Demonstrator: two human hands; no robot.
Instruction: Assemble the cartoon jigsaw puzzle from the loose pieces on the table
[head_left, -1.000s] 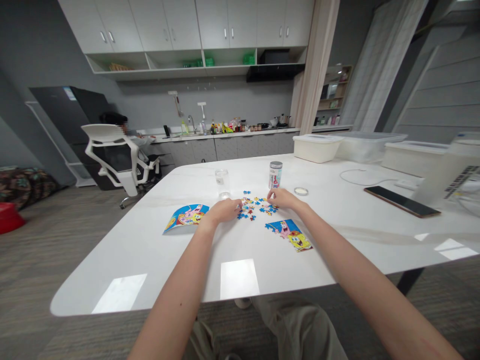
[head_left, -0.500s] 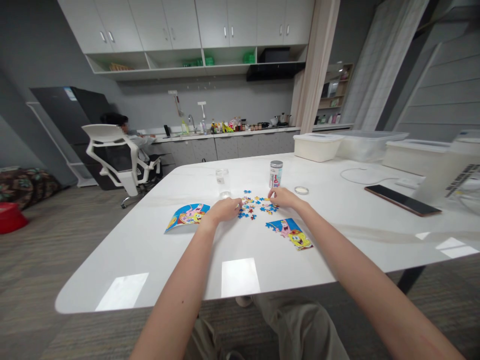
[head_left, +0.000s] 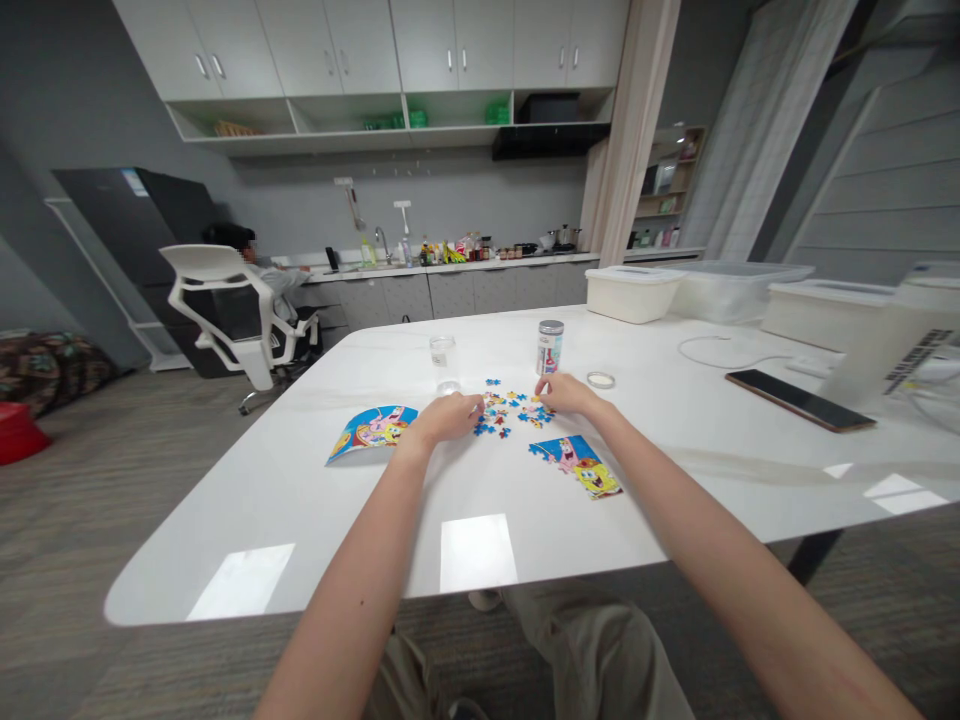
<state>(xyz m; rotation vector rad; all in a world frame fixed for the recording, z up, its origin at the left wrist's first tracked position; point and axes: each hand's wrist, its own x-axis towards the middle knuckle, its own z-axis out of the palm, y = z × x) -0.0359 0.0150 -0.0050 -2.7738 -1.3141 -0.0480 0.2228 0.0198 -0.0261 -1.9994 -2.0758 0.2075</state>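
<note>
Loose jigsaw puzzle pieces [head_left: 496, 415] lie in a spread pile on the white table. At the pile's left side is my left hand [head_left: 452, 416], fingers drawn together near the pieces; a small pale bit shows at its fingertips, too small to name. My right hand [head_left: 564, 392] pinches a yellowish puzzle piece [head_left: 537, 399] at the pile's right side. Below that hand lies a partly joined puzzle section [head_left: 576, 466] with pink and yellow cartoon figures on blue. A curved picture sheet [head_left: 367, 430] with similar figures rests left of my left hand, which partly covers its right edge.
Behind the pile stand a clear jar [head_left: 443, 365] and a printed canister [head_left: 550, 347]; a ring-shaped lid [head_left: 601, 380] lies to their right. A phone [head_left: 799, 399], a cable and storage boxes [head_left: 634, 294] occupy the right side. Beyond, a person sits by a white chair [head_left: 225, 300].
The view has shifted very slightly. Both hands stay at the pile, with little visible movement of the fingers; the puzzle section and picture sheet lie as before.
</note>
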